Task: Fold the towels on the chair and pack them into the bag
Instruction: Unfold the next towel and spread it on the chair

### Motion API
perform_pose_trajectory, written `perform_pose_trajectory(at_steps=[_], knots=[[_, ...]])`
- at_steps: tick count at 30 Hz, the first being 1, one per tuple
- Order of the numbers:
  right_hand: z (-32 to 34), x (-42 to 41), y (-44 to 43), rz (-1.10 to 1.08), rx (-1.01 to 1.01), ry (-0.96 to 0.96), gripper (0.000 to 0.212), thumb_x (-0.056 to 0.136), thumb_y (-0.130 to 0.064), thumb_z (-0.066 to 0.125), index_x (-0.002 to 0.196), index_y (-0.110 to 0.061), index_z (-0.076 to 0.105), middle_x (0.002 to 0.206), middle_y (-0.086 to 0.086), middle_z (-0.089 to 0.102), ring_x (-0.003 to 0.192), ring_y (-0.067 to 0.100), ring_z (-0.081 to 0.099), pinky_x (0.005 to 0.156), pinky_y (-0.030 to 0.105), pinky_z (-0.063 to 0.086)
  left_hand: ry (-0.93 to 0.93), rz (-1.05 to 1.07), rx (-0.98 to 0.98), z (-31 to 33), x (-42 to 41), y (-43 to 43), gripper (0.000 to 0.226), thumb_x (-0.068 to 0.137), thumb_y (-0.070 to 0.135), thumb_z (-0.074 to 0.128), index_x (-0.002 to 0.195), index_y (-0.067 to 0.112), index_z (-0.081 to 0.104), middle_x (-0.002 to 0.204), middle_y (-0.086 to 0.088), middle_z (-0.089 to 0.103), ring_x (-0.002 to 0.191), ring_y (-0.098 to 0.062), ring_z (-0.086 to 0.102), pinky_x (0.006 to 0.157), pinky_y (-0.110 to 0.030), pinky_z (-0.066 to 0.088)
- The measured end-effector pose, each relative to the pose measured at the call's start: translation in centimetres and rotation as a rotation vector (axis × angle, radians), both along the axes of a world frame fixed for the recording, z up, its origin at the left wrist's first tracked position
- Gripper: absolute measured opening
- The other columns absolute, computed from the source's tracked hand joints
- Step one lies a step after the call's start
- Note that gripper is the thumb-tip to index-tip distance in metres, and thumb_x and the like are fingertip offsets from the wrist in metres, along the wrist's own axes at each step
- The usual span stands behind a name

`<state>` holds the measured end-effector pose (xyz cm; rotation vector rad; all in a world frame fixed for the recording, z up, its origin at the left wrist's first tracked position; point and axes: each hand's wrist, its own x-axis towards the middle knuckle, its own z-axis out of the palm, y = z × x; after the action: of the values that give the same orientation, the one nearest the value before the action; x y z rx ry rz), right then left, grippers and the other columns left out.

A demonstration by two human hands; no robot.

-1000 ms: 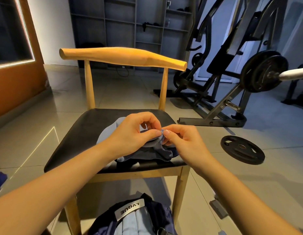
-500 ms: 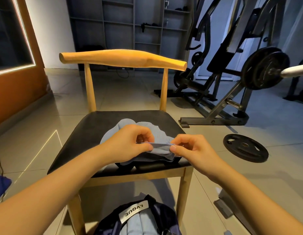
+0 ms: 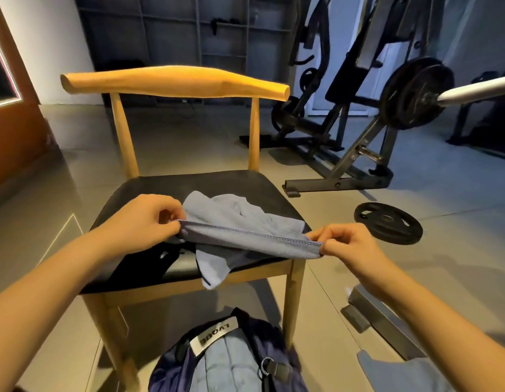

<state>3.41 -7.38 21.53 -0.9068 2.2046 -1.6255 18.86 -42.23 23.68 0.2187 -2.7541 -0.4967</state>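
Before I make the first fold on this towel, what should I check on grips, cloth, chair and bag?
1. Left hand pinches one end of the towel hem: ok.
2. Right hand pinches the other end: ok.
3. Hem pulled straight between the hands: ok.
4. Rest of the towel lying flat: not ok; it is bunched on the chair seat, with one corner hanging over the front edge.
5. Bag open on the floor before the chair: ok.
6. Room left in the bag: cannot tell.
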Motion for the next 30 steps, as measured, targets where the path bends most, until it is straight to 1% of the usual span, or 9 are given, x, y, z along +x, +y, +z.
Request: perform_pose_trajectory(at_steps=[5,8,10,13,16,19,24,27,30], knots=[[-0.1,-0.5,0.1,-0.100,-0.166,-0.093,0.037,0.086,-0.010,0.058,0.050,-0.016,0.062,0.100,0.012,0.076,0.103,0.022,0.070,0.070,0.023,0.057,0.121,0.086,0.352,-0.5,-1.4,-0.5,0.014,0.093,0.010,0.070,0.086,0.020,0.078,0.076,0.006,0.075,0.070,-0.003,0.067,0.073,-0.026,0.055],[-0.1,-1.0,-0.1,-0.194,-0.339,-0.269,0.028,0.074,-0.017,0.053,0.046,-0.016,0.058,0.091,0.015,0.073,0.100,0.023,0.068,0.073,0.024,0.051,0.235,0.182,0.635,-1.2,-2.8,-0.8,0.021,0.094,0.009,0.070,0.078,0.021,0.079,0.081,-0.007,0.075,0.073,-0.013,0.063,0.075,-0.029,0.053],[0.0,-1.3,-0.2,-0.229,-0.496,-0.424,0.032,0.083,-0.008,0.046,0.051,-0.011,0.049,0.068,0.006,0.065,0.086,0.021,0.061,0.070,0.025,0.045,0.300,0.201,0.783,-1.2,-3.3,-0.6,0.024,0.094,0.011,0.071,0.077,0.025,0.081,0.082,-0.007,0.075,0.079,-0.019,0.064,0.080,-0.035,0.054],[0.3,-1.8,-0.7,-0.263,-0.690,-0.606,0.053,0.088,0.001,0.033,0.040,-0.019,0.041,0.049,-0.003,0.041,0.057,0.010,0.041,0.061,0.021,0.037,0.347,0.077,0.908,-0.5,-4.2,1.5,0.023,0.095,0.011,0.068,0.084,0.026,0.082,0.085,0.000,0.078,0.081,-0.013,0.069,0.076,-0.023,0.057],[-0.2,-2.2,-1.4,-0.280,-0.690,-0.686,0.056,0.089,0.001,0.035,0.037,-0.021,0.041,0.050,-0.003,0.040,0.051,0.008,0.038,0.059,0.018,0.038,0.392,-0.044,0.772,0.5,-6.2,4.7,0.016,0.096,0.008,0.066,0.092,0.014,0.080,0.089,0.000,0.077,0.082,-0.006,0.067,0.077,-0.019,0.053],[-1.7,-3.1,-2.0,-0.378,-0.541,-0.760,0.043,0.087,-0.002,0.040,0.046,-0.015,0.046,0.055,0.001,0.050,0.052,0.011,0.050,0.054,0.021,0.045,0.420,-0.115,0.611,0.8,-9.1,7.9,0.012,0.094,0.005,0.067,0.092,0.010,0.077,0.087,0.004,0.075,0.080,-0.001,0.066,0.076,-0.013,0.050],[-4.4,-4.3,-1.3,-0.555,-0.342,-0.790,0.014,0.061,0.002,0.042,0.061,-0.013,0.041,0.066,0.006,0.045,0.064,0.024,0.045,0.056,0.033,0.040,0.132,-0.282,0.254,-2.4,-13.3,11.6,0.009,0.100,0.024,0.060,0.097,0.024,0.070,0.093,0.010,0.071,0.089,-0.007,0.064,0.081,-0.027,0.052],[-4.9,-5.4,-1.1,-0.600,-0.226,-0.738,0.023,0.083,-0.003,0.043,0.064,-0.015,0.041,0.066,0.007,0.046,0.063,0.023,0.044,0.057,0.031,0.037,0.038,-0.280,0.076,-4.5,-13.8,11.8,0.008,0.102,0.030,0.057,0.098,0.029,0.063,0.086,0.010,0.068,0.077,-0.008,0.059,0.073,-0.038,0.051],[-4.7,-6.6,-2.2,-0.550,-0.003,-0.506,0.030,0.099,-0.039,0.055,0.086,-0.012,0.058,0.081,0.004,0.061,0.076,0.021,0.059,0.064,0.034,0.045,0.107,-0.295,0.043,-5.4,-13.1,11.3,0.008,0.101,0.031,0.059,0.097,0.029,0.065,0.072,0.017,0.063,0.068,-0.004,0.056,0.065,-0.030,0.047]])
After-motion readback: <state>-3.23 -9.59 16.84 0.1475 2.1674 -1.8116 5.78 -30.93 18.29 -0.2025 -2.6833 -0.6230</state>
